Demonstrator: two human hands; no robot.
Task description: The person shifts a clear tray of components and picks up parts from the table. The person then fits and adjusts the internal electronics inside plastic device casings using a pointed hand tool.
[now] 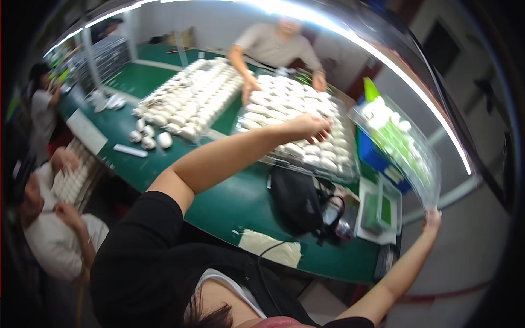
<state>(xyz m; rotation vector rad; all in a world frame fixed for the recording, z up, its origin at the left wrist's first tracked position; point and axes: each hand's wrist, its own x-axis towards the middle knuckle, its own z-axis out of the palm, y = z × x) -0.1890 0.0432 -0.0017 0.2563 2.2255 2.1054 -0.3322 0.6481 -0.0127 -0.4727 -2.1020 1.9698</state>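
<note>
White rounded pieces (313,159) are lying around and just below the left hand (309,129) in the middle of the frame, while the clear tray (429,167) is reaching up and leftward from the right hand (432,220) near the right edge, its long axis slanting from upper left to lower right. The left hand is curling its fingers loosely; I cannot tell whether it is touching or pinching a piece. The right hand is pinching the clear tray's lower end, lying nearer to it than the left. Across the green worktop (219,199), loose pieces (164,140) are sitting near a long tray (202,136) that is bearing rows of similar ones in the upper left. A packed tray (350,176) is holding close rows at the centre, with a co-worker's hands (250,89) reaching to its far sides. A black bag (295,199) is resting just below it. A blue bin (373,153) is standing behind the clear tray, and a translucent box (398,205) is showing green inside. The clear tray is carrying white pieces toward its upper end; whether its green is lying inside or showing through is unclear.
</note>
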